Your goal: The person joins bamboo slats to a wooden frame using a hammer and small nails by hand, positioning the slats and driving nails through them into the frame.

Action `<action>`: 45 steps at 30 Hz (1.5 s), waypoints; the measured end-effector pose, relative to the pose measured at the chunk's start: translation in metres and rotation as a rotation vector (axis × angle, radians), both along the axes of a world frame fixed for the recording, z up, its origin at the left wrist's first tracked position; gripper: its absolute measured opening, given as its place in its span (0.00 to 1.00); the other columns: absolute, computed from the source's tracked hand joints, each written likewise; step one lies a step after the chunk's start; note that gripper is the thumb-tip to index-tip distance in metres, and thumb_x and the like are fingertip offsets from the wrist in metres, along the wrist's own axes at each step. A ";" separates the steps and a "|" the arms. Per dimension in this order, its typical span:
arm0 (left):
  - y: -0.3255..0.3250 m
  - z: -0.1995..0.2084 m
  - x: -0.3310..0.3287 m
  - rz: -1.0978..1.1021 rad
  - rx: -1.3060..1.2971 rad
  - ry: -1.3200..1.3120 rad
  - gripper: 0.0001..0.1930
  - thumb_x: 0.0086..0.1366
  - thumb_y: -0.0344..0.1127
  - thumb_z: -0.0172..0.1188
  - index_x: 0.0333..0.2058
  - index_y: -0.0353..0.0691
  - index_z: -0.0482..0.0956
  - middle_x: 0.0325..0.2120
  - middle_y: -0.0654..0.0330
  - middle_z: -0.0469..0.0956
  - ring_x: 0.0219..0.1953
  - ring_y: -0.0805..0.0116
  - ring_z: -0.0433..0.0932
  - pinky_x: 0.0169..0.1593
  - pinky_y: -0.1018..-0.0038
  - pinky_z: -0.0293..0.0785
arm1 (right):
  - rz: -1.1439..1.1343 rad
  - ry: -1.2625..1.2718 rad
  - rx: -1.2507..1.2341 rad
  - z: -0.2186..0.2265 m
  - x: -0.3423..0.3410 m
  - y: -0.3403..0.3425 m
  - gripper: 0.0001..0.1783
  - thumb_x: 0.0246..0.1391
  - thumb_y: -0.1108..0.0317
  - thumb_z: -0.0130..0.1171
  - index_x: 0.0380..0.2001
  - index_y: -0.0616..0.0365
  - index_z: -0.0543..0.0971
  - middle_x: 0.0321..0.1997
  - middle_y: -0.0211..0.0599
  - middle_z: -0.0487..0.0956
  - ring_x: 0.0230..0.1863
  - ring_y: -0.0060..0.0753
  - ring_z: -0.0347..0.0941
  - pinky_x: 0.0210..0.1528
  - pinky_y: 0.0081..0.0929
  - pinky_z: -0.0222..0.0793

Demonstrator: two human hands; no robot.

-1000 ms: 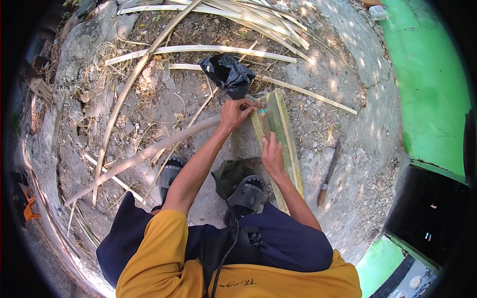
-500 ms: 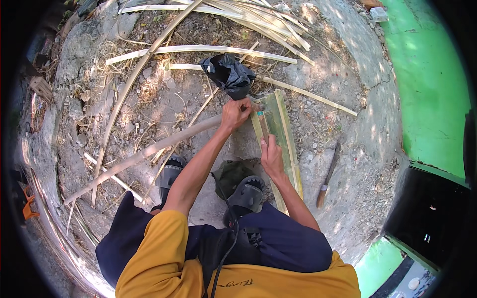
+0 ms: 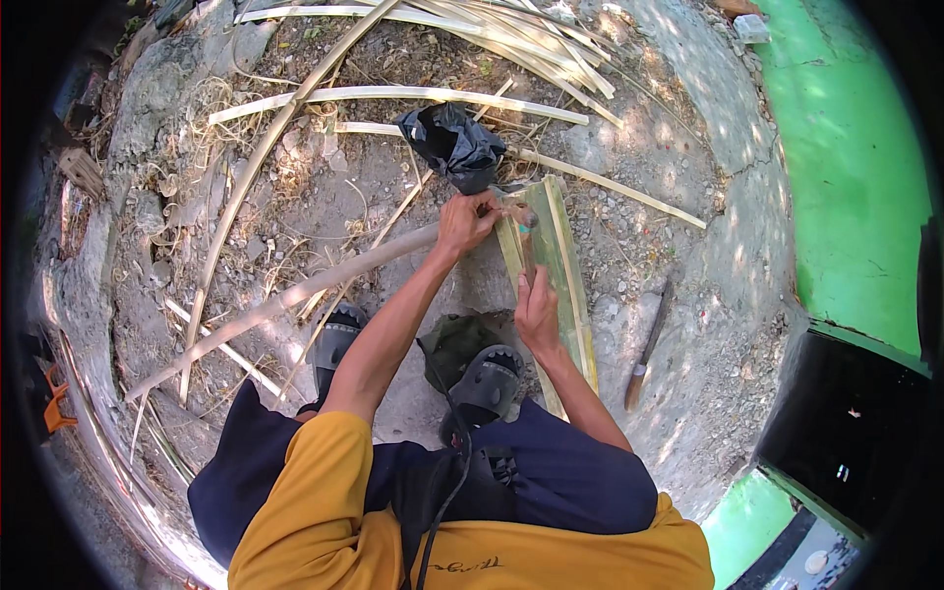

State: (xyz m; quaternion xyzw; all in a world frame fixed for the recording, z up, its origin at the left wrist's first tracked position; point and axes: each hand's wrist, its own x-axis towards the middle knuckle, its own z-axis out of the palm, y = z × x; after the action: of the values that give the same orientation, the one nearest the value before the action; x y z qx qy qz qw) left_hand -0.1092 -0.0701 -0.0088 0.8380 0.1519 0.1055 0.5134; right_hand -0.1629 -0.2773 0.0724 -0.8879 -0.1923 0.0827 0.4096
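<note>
My right hand (image 3: pixel 537 313) is closed around the wooden handle of a hammer (image 3: pixel 528 254), whose head sits just right of my left fingertips. My left hand (image 3: pixel 466 224) is pinched at the upper left corner of a long, narrow panel framed with pale bamboo strips (image 3: pixel 578 315). What the left fingers hold is too small to make out. A round wooden pole (image 3: pixel 295 293) runs from under that hand toward the lower left. Touching distance above the left hand is a crumpled black plastic bag (image 3: pixel 454 147), its mouth open.
Several split bamboo strips (image 3: pixel 393 94) lie across the dirt ahead, with more piled at the top. A long blade with a wooden handle (image 3: pixel 649 344) rests right of the panel. My sandalled foot (image 3: pixel 487 382) is beside the panel. A green wall (image 3: pixel 836 167) stands at right.
The hammer head has moved slightly right, away from my left fingertips. My left hand and the panel stay about where they were.
</note>
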 end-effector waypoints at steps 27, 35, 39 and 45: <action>-0.003 0.000 0.000 0.011 -0.049 -0.011 0.14 0.57 0.43 0.76 0.27 0.41 0.82 0.17 0.61 0.73 0.21 0.60 0.73 0.29 0.63 0.67 | -0.003 0.042 -0.060 0.000 0.004 -0.003 0.12 0.74 0.66 0.48 0.51 0.65 0.71 0.31 0.65 0.79 0.34 0.74 0.78 0.32 0.58 0.68; -0.004 -0.004 -0.003 0.012 -0.031 -0.036 0.13 0.58 0.46 0.75 0.28 0.43 0.85 0.16 0.59 0.76 0.21 0.55 0.77 0.28 0.60 0.69 | -0.040 0.054 -0.014 -0.010 0.001 -0.006 0.12 0.74 0.66 0.48 0.50 0.65 0.71 0.32 0.65 0.79 0.36 0.74 0.78 0.34 0.56 0.68; -0.001 -0.007 -0.002 0.027 -0.021 -0.065 0.14 0.57 0.47 0.75 0.29 0.43 0.86 0.16 0.60 0.76 0.20 0.56 0.75 0.27 0.61 0.68 | 0.061 0.062 -0.080 -0.013 0.010 -0.004 0.11 0.75 0.67 0.47 0.50 0.64 0.70 0.32 0.64 0.79 0.35 0.73 0.78 0.32 0.58 0.68; -0.004 0.002 0.001 0.011 -0.033 -0.005 0.10 0.57 0.42 0.73 0.29 0.44 0.85 0.17 0.60 0.76 0.22 0.54 0.77 0.29 0.60 0.69 | -0.008 0.002 0.021 0.012 0.007 -0.001 0.11 0.74 0.68 0.49 0.50 0.65 0.69 0.29 0.65 0.78 0.33 0.74 0.78 0.30 0.58 0.67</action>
State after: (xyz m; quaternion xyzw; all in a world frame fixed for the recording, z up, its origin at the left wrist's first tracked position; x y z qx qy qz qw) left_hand -0.1083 -0.0740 -0.0067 0.8282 0.1570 0.1079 0.5271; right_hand -0.1561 -0.2782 0.0849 -0.8843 -0.1892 0.0801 0.4192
